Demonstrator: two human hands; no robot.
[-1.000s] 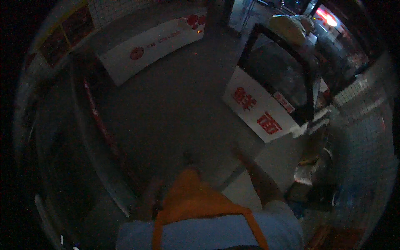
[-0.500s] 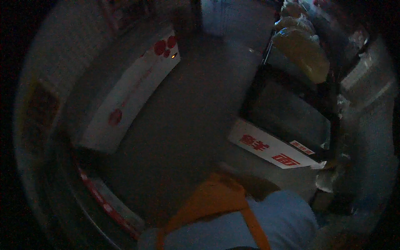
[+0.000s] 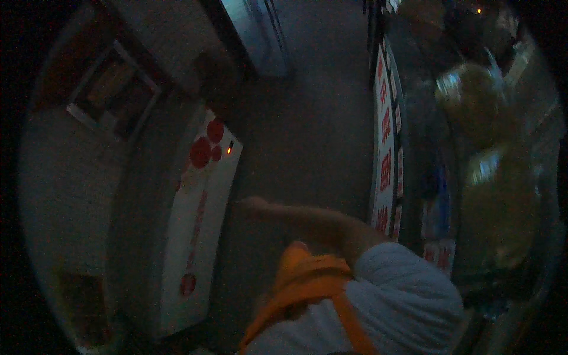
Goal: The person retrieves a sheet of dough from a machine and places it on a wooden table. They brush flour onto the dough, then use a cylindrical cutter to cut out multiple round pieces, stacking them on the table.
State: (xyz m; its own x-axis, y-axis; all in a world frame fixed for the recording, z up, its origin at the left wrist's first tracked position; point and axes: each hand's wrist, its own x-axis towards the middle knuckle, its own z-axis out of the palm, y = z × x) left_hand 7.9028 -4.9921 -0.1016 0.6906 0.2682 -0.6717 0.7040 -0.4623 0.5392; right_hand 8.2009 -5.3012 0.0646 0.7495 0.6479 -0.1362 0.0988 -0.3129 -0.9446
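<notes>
My right arm (image 3: 331, 222) is bent across my front, coming from a light short sleeve. At its end my right hand (image 3: 255, 204) is beside the right edge of a long white chest with red round marks (image 3: 198, 245), perhaps a freezer. Darkness and blur hide its fingers, and I cannot tell whether it touches the chest or holds anything. An orange apron (image 3: 313, 272) covers my front. A small skin-coloured spot shows at the apron's top edge, too unclear to name. My left hand cannot be made out.
A small orange light (image 3: 229, 150) glows on the chest. To the right runs a counter with a white sign strip (image 3: 384, 142) in red lettering, with yellowish plastic-wrapped bundles (image 3: 497, 201) on it. A framed picture (image 3: 115, 89) is on the left wall. Dark floor (image 3: 307, 130) lies between.
The view has turned and moved along the aisle. The white chest now stands closer and more upright in view. My right forearm and hand have come into sight, reaching left.
</notes>
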